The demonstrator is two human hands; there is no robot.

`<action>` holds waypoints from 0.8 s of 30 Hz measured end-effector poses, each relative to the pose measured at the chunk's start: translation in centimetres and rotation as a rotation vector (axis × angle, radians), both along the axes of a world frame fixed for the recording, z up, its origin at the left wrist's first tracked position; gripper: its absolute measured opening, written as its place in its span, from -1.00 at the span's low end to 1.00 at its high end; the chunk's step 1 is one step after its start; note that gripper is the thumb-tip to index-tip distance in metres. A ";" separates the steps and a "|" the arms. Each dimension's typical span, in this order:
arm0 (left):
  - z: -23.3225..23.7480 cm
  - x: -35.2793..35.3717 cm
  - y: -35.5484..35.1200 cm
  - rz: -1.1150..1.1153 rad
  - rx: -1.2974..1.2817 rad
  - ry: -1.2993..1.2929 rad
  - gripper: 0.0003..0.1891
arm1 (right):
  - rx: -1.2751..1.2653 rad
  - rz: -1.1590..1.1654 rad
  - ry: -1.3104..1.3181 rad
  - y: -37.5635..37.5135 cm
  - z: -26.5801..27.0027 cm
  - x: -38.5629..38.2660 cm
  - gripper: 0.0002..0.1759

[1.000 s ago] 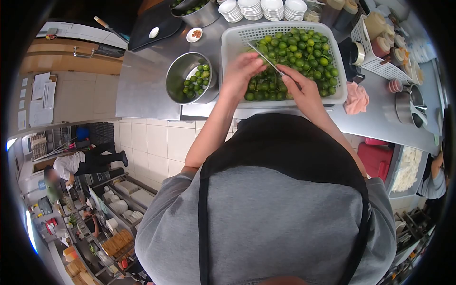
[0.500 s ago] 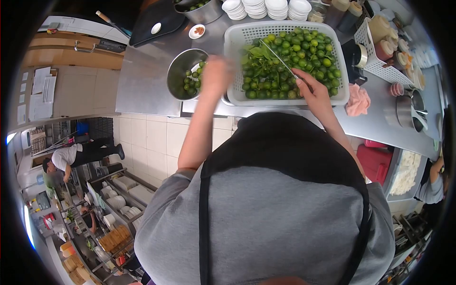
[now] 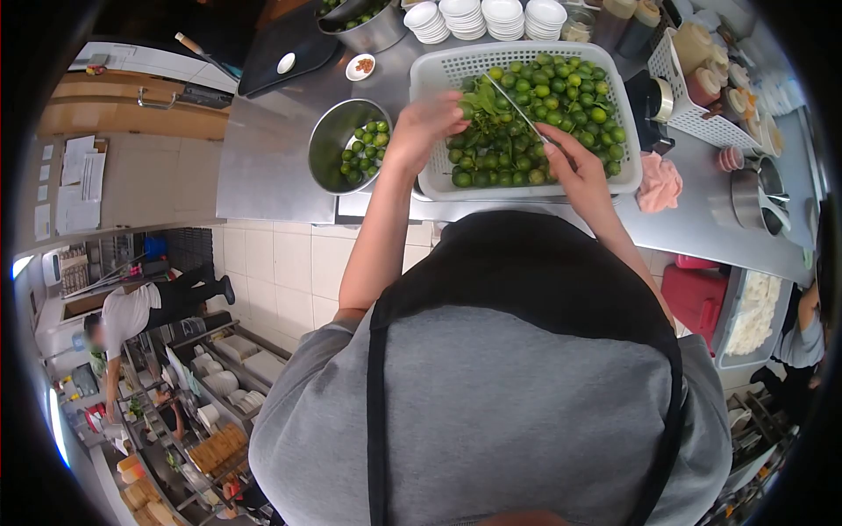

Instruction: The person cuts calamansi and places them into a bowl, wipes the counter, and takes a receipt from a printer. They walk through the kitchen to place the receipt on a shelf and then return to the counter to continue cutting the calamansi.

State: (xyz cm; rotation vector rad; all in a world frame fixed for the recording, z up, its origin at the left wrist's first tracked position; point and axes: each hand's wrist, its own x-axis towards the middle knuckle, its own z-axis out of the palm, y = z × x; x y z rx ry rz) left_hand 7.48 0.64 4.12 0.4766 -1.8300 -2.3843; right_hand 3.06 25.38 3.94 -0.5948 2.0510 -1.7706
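My right hand [image 3: 579, 168] is closed around the handle of a knife [image 3: 516, 103]. Its thin blade points up and left over the limes. Small green limes [image 3: 561, 95], some with stems and leaves [image 3: 487, 103], fill much of a white plastic basket [image 3: 624, 180]. Over the basket's left side is my left hand [image 3: 427, 131], slightly blurred, with its fingers stretched toward the leafy limes; I see nothing held in it. A steel pot [image 3: 324, 149] to the left holds several loose limes [image 3: 364, 149] at its bottom.
Stacks of small white dishes [image 3: 502, 17] and another steel pot [image 3: 373, 33] stand behind. A small dish [image 3: 360, 67] of reddish bits is near the pot. To the right are a pink cloth [image 3: 660, 182] and a basket of bottles [image 3: 693, 92]. A person [image 3: 132, 311] stands at far left.
My left hand has moved right, from beside the steel pot's rim to over the limes in the basket. My right hand and the knife stay nearly where they were.
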 end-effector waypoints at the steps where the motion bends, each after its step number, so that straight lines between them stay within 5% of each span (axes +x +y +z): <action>1: 0.2 0.2 0.2 -0.001 0.000 0.001 -0.75 | -0.009 0.021 -0.010 -0.1 0.1 0.1 -0.67; 6: 0.6 0.8 1.6 0.078 0.197 0.102 -0.75 | -0.042 0.081 0.023 -0.7 0.8 0.9 -0.65; 24: 1.0 0.1 4.6 0.162 0.194 0.223 -0.79 | 0.021 0.053 0.199 -1.0 1.1 1.4 -0.65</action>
